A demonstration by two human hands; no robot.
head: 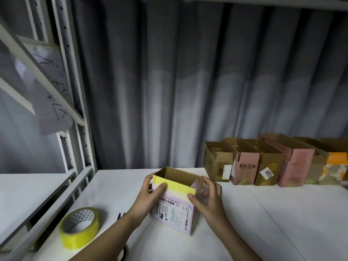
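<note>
A small open-topped cardboard box (174, 208) stands on the white table (282, 213) in front of me. Its near face is pink with a printed shipping label, and a strip of yellow tape runs along the top edge. My left hand (150, 193) grips the box's left corner, thumb pressed on the yellow strip, fingers wrapped round the far side. My right hand (206, 198) holds the right side, thumb on the front face and fingers curled over a folded flap at the right edge.
A roll of yellow tape (80, 227) lies at the near left. Black scissors (122, 247) are partly hidden under my left forearm. A row of several open cardboard boxes (263, 162) stands at the back right against a grey curtain. A metal rack (79, 113) rises at left.
</note>
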